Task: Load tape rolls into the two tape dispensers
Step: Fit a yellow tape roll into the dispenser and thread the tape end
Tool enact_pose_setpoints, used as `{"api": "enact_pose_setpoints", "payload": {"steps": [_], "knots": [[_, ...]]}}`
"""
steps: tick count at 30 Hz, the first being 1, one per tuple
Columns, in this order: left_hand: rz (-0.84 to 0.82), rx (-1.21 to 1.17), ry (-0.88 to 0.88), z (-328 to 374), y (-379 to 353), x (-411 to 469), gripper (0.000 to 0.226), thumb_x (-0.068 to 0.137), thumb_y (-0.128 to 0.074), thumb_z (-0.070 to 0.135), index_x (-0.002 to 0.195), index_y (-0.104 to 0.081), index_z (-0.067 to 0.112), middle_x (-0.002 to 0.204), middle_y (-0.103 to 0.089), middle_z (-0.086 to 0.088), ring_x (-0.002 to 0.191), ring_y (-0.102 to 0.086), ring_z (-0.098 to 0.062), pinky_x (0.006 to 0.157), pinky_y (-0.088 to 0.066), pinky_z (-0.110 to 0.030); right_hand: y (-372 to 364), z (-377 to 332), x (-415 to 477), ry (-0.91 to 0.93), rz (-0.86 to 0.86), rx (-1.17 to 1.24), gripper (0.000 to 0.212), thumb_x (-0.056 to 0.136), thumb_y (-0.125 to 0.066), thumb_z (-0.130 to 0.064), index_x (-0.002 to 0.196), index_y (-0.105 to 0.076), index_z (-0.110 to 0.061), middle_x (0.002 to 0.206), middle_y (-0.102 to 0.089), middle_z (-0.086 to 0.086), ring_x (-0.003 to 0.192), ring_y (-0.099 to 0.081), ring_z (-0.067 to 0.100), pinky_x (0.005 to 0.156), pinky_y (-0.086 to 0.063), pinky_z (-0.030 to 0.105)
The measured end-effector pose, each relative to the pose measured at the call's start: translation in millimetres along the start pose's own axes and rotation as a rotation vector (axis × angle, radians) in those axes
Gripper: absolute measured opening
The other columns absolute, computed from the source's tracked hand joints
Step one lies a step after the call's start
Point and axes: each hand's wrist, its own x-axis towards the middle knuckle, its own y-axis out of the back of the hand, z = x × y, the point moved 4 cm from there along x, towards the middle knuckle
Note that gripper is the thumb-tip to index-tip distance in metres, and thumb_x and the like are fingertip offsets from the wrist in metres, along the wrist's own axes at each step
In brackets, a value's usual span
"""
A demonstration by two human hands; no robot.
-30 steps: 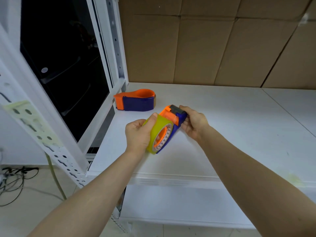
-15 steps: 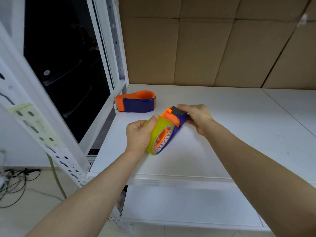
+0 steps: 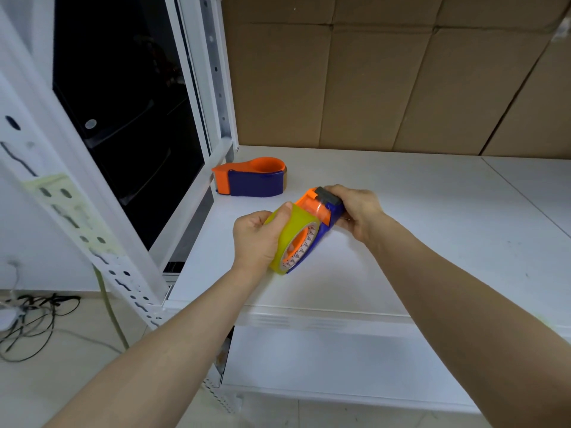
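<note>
I hold an orange and blue tape dispenser (image 3: pixel 321 211) tilted above the white shelf (image 3: pixel 417 242). A yellowish clear tape roll (image 3: pixel 292 234) sits in it. My left hand (image 3: pixel 256 239) grips the roll, thumb on its outer face. My right hand (image 3: pixel 358 208) grips the dispenser's cutter end, fingers curled round it. A second orange and blue dispenser (image 3: pixel 251 177) lies on the shelf behind, near the left rear corner, with a brown roll edge showing at its right side.
Cardboard panels (image 3: pixel 386 72) form the back wall. A white perforated rack post (image 3: pixel 92 242) and frame stand at the left, with a dark opening behind. Cables (image 3: pixel 31 319) lie on the floor lower left. A lower white shelf (image 3: pixel 340 359) sits beneath.
My right hand shifted its grip on the dispenser's cutter end, moving over the top and then round the end. The roll and left hand stayed nearly still.
</note>
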Motion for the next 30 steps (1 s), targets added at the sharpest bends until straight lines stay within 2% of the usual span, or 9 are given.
{"api": "enact_pose_setpoints", "payload": {"steps": [3,6,9,13,16,18,21,25,30], "knots": [[-0.022,0.027,-0.018,0,-2,-2,0.041,0.083,-0.067,0.034,0.048,-0.055,0.015,0.042,-0.058,0.004,0.047,-0.06,-0.01,0.057,-0.05,-0.027,3,-5,1,0.033,0.062,-0.037,0.021,0.076,-0.071,-0.022,0.072,-0.054,-0.012,0.075,-0.064,0.007,0.064,-0.061,0.016,0.064,-0.055,0.029],[-0.038,0.042,-0.027,0,-2,-2,0.039,0.083,-0.066,0.035,0.053,-0.057,0.012,0.05,-0.061,0.001,0.052,-0.063,-0.013,0.062,-0.053,-0.031,5,-15,0,0.069,0.021,-0.172,0.019,0.076,-0.07,-0.02,0.068,-0.054,-0.012,0.072,-0.062,0.006,0.063,-0.059,0.014,0.057,-0.053,0.026],[-0.06,0.037,-0.042,-1,-1,-1,0.039,0.084,-0.066,0.033,0.054,-0.056,0.01,0.047,-0.06,0.003,0.049,-0.062,-0.01,0.058,-0.052,-0.028,4,-18,0,0.088,-0.017,-0.23,0.022,0.076,-0.073,-0.027,0.073,-0.057,-0.013,0.075,-0.064,0.006,0.069,-0.061,0.016,0.067,-0.054,0.029],[-0.049,0.03,-0.023,0,-1,-2,0.037,0.083,-0.066,0.034,0.057,-0.06,0.008,0.056,-0.063,-0.006,0.054,-0.064,-0.015,0.062,-0.053,-0.031,4,-14,-2,0.047,-0.03,-0.113,0.022,0.077,-0.074,-0.025,0.078,-0.059,-0.009,0.083,-0.067,0.01,0.068,-0.063,0.018,0.07,-0.056,0.034],[-0.01,-0.021,0.007,0,2,-4,0.037,0.083,-0.067,0.033,0.056,-0.06,0.009,0.061,-0.064,-0.012,0.059,-0.063,-0.022,0.066,-0.054,-0.035,2,-3,-9,-0.033,-0.098,0.049,0.02,0.08,-0.072,-0.023,0.086,-0.062,-0.007,0.084,-0.069,0.01,0.07,-0.066,0.018,0.059,-0.06,0.03],[-0.016,-0.032,0.013,1,1,-4,0.036,0.083,-0.066,0.034,0.055,-0.061,0.012,0.058,-0.065,-0.008,0.059,-0.064,-0.021,0.067,-0.055,-0.036,2,1,-10,-0.033,-0.072,0.15,0.021,0.081,-0.07,-0.018,0.096,-0.063,-0.004,0.085,-0.068,0.011,0.07,-0.066,0.017,0.051,-0.059,0.027],[-0.013,-0.018,0.005,2,0,-6,0.037,0.083,-0.067,0.034,0.054,-0.061,0.012,0.056,-0.063,-0.006,0.057,-0.064,-0.019,0.067,-0.055,-0.037,5,3,-12,-0.021,-0.038,0.185,0.022,0.085,-0.065,-0.014,0.104,-0.06,-0.003,0.089,-0.067,0.012,0.071,-0.065,0.017,0.055,-0.059,0.029],[0.032,-0.061,0.05,1,3,-6,0.035,0.083,-0.067,0.033,0.052,-0.062,0.016,0.05,-0.063,0.002,0.053,-0.064,-0.012,0.065,-0.056,-0.032,1,8,-16,-0.037,-0.124,0.285,0.009,0.089,-0.058,-0.013,0.088,-0.059,-0.005,0.079,-0.068,0.01,0.069,-0.066,0.017,0.061,-0.059,0.03],[0.027,-0.074,0.072,1,-1,-5,0.034,0.082,-0.068,0.034,0.054,-0.063,0.016,0.051,-0.065,0.001,0.061,-0.066,-0.02,0.073,-0.057,-0.041,3,6,-15,0.013,0.013,0.177,0.01,0.088,-0.057,-0.013,0.08,-0.058,-0.008,0.075,-0.064,0.009,0.063,-0.062,0.015,0.063,-0.057,0.028]]}}
